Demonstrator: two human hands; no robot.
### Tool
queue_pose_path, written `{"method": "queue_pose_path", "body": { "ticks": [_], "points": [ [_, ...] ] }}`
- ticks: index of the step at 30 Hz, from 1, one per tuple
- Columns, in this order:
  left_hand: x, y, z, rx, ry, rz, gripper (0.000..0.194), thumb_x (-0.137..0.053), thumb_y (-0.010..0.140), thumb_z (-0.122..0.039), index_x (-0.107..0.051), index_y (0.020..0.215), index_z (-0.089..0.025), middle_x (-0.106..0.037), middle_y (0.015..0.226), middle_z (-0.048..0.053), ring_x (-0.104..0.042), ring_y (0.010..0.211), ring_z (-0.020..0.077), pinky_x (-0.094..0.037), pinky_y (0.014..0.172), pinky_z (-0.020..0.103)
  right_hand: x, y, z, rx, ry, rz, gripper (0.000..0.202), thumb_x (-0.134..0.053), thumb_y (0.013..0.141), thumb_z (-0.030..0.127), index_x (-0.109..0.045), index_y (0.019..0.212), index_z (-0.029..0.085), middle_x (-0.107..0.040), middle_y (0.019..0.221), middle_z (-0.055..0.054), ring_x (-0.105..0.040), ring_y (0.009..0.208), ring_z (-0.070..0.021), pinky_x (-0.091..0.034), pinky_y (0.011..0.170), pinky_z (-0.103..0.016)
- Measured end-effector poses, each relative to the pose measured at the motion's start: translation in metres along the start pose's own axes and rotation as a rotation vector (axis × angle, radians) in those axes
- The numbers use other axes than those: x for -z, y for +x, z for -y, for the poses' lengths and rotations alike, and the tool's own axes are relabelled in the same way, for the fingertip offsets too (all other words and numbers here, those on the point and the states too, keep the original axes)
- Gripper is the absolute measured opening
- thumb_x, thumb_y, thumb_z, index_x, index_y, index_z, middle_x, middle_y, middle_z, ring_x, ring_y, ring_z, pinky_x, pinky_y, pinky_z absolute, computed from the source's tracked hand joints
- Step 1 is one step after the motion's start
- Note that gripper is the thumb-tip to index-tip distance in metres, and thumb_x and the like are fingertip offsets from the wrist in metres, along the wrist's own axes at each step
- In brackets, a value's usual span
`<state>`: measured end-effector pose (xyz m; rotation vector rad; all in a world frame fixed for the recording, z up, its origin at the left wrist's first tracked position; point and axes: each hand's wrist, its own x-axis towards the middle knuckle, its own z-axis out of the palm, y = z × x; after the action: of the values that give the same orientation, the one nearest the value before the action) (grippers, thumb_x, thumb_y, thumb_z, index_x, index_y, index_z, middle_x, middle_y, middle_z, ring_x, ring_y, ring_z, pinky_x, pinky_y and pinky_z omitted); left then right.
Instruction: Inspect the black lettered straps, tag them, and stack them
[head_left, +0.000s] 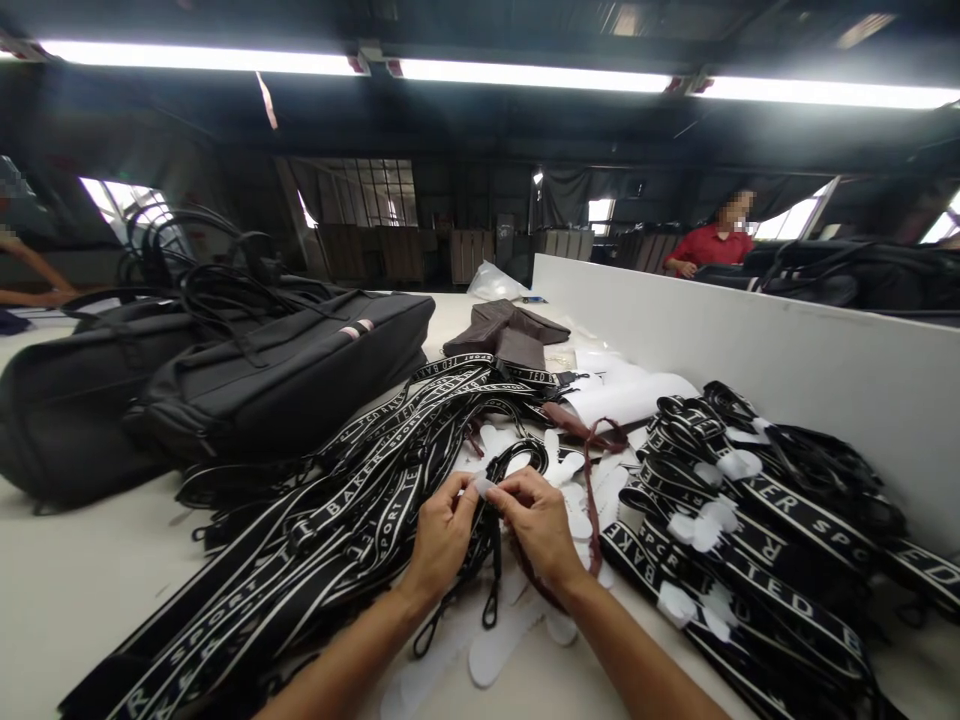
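Observation:
My left hand [442,530] and my right hand [541,520] meet at the middle of the table, both closed in a pinch on a small white slip [482,486]. The slip sits at a coiled black strap [534,452], whose loop stands up just beyond my fingers. Below my hands hang dark metal-looking clips [490,608]. Loose white slips [495,645] with rounded ends lie underneath and around. To the left is a heap of long black straps [330,515] with white lettering. On the right lie folded strap bundles [787,590], several with white slips around them.
Black bags [292,370] stand at the left. Dark brown pouches [504,335], a clear plastic bag [495,282] and a white roll [630,398] lie further back. A white partition [720,330] runs along the right. A person in a red shirt [709,248] is beyond it.

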<state>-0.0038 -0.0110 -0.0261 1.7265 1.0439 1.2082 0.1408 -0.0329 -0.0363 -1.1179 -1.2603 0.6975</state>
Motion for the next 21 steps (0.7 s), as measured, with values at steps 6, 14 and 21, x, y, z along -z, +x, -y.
{"method": "queue_pose_path", "body": {
  "ticks": [6,14,21],
  "points": [
    [0.001,-0.004,-0.007,-0.125,0.1,0.011,0.031,-0.045,0.099,-0.04,-0.064,0.091,-0.017,-0.064,0.085,0.003,-0.059,0.079,0.0162,-0.044,0.078,0.025,-0.004,-0.005,0.001,0.032,-0.062,-0.051,0.021,-0.071,0.084,0.036,-0.067,0.075,0.018,-0.059,0.078,-0.002,-0.055,0.069,-0.014,-0.044,0.064,-0.025],
    [0.006,-0.007,-0.012,-0.442,0.321,0.015,0.022,-0.042,0.102,-0.022,-0.063,0.102,-0.017,-0.07,0.09,0.004,-0.067,0.081,0.014,-0.049,0.079,0.022,0.0,-0.004,0.014,-0.123,0.181,0.013,0.048,-0.075,0.078,0.038,-0.064,0.123,0.022,-0.053,0.076,0.004,-0.045,0.055,-0.0066,-0.039,0.051,-0.018],
    [0.002,-0.006,0.006,-0.815,0.6,-0.119,0.018,-0.044,0.099,-0.009,-0.059,0.109,-0.011,-0.071,0.094,0.008,-0.071,0.082,0.0168,-0.055,0.078,0.024,0.012,0.005,0.012,-0.214,0.191,0.237,0.045,-0.078,0.072,0.039,-0.073,0.111,0.016,-0.05,0.064,0.004,-0.047,0.051,-0.0081,-0.043,0.047,-0.019]
  ]
}}
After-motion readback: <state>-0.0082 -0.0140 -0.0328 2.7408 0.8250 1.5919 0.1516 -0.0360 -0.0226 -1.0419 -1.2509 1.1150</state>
